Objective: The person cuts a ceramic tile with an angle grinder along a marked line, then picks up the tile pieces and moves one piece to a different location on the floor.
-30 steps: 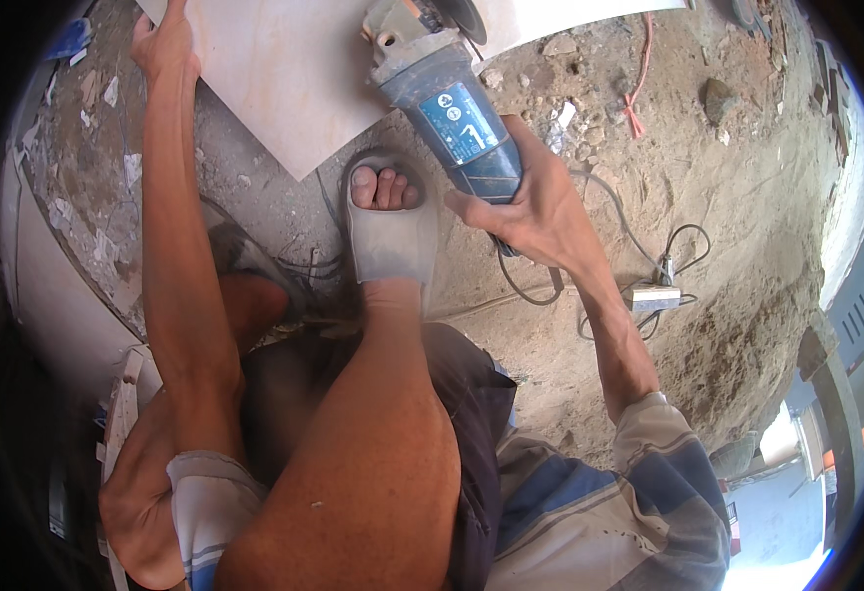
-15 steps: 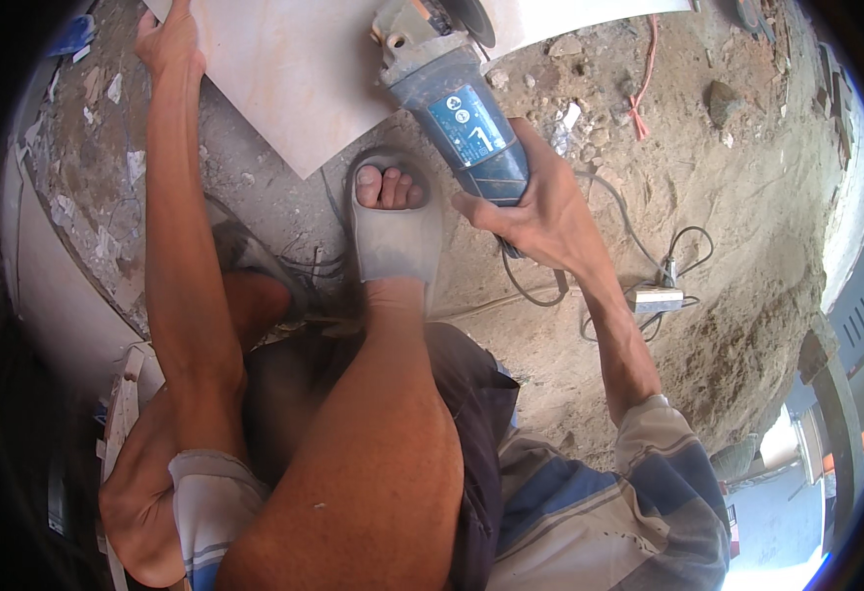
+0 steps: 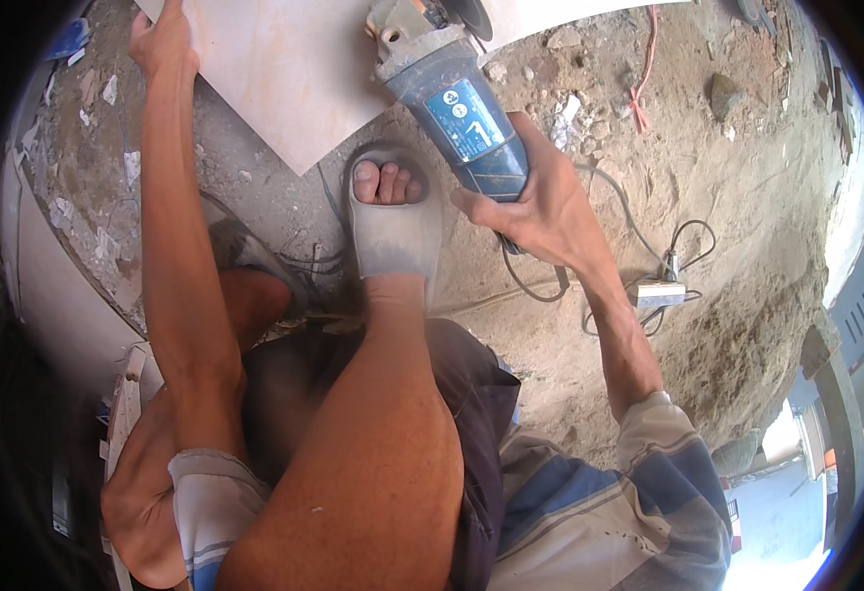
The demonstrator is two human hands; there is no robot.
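Note:
My right hand [image 3: 542, 209] is wrapped round the rear body of a blue angle grinder [image 3: 464, 123]. Its grey metal head points away from me, and part of the dark disc [image 3: 473, 16] shows at the top edge, over a pale tile [image 3: 289, 74]. Whether the disc touches the tile cannot be made out. At the far left my left hand [image 3: 168, 44] grips the tile's edge, with some fingers cut off by the frame. One tile corner points toward me, just left of my sandalled foot [image 3: 393, 231].
A black cable runs from the grinder near a white power block [image 3: 657, 294] on the right. Rubble, a stone [image 3: 725, 98] and a pink string [image 3: 639, 108] lie on the dusty ground. A large pale panel [image 3: 63, 266] stands at the left. My other foot is partly hidden behind my left arm.
The whole view has shifted very slightly. Both hands keep their hold on the tile and the grinder, with no clear movement between them.

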